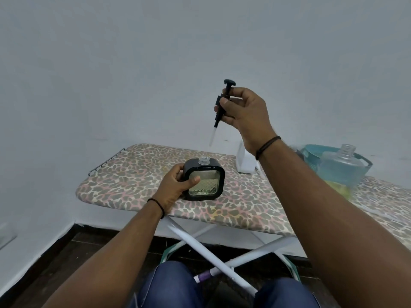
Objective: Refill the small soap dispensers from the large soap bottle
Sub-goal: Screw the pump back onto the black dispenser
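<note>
The small soap dispenser (204,180) stands upright on the ironing board (138,174), near its left end. It is square, with a black frame and a bumpy glass front. Its neck at the top is open, with no pump on it. The left hand (175,185) holds its left side, with the thumb curled over the front glass.

The right hand (244,112) is up in the air above the board. Its fingers pinch the black pump (222,103), and the thin clear tube hangs down, tilted.

A big clear bottle (340,167) with no cap stands far to the right, in front of a blue basket (315,152). A white thing (244,161) stands behind the right wrist.
</note>
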